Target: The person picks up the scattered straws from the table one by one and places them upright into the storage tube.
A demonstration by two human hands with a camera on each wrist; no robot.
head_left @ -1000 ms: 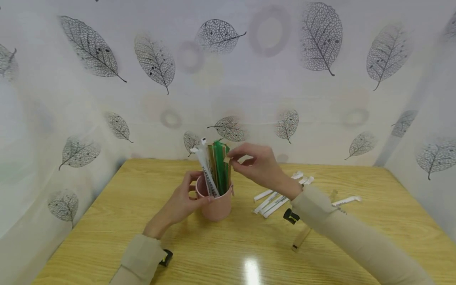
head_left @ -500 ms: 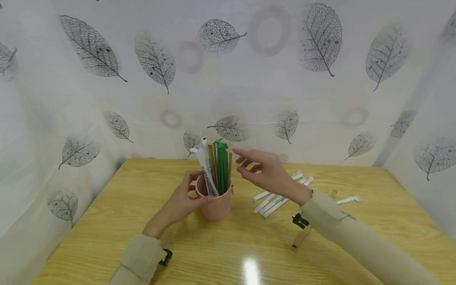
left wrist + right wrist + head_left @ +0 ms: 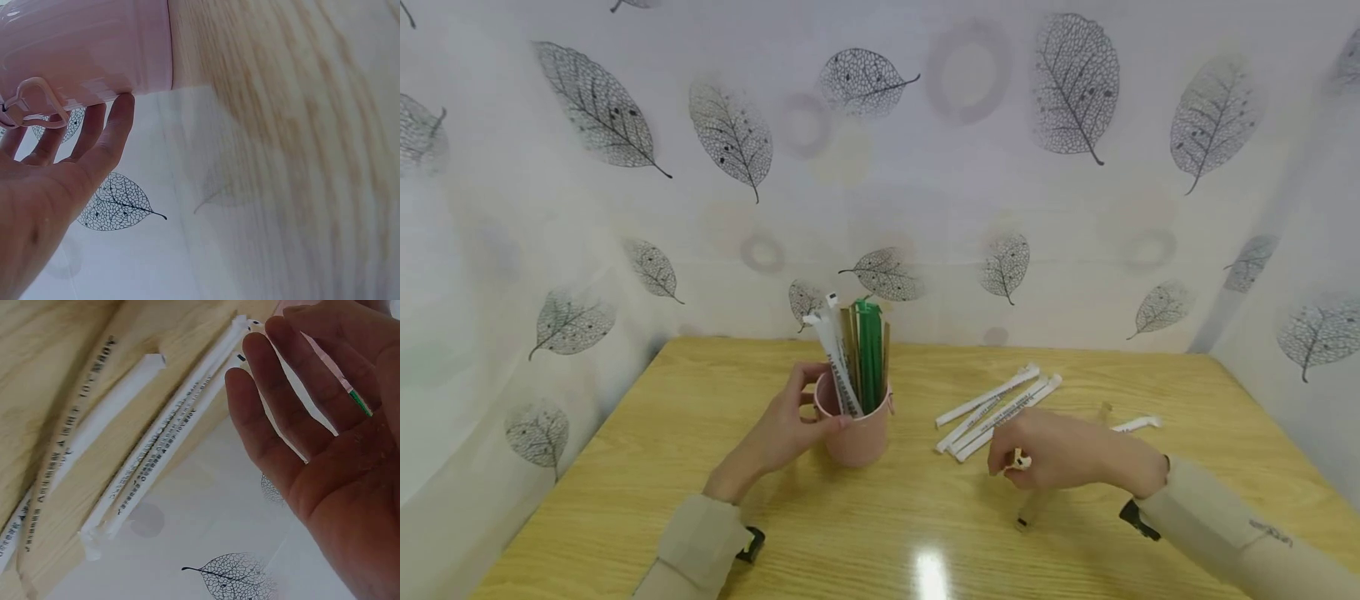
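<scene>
My left hand [image 3: 782,429] holds a pink cup [image 3: 859,442] by its side, thumb at the rim and fingers behind. In the left wrist view, fingertips touch the cup below a small wire loop. Paper-wrapped straws stand in it: white ones [image 3: 835,346] at left, green ones [image 3: 871,354] in the middle, brown ones [image 3: 848,333] between and beside. Low over the table at right is my right hand [image 3: 1067,450], fingers loosely bent. A white straw's end [image 3: 1019,461] shows by its fingertips. The right wrist view shows a brown straw [image 3: 75,412] crossing a white straw [image 3: 119,403].
Several wrapped white straws [image 3: 996,404] lie side by side on the wooden table [image 3: 775,550], between cup and right hand. Another white straw tip [image 3: 1138,423] pokes out behind the right wrist. A leaf-patterned cloth [image 3: 955,192] hangs behind the table.
My right hand has let go of a brown straw at the cup and moved right and down, over the straws on the table. My left hand still holds the cup.
</scene>
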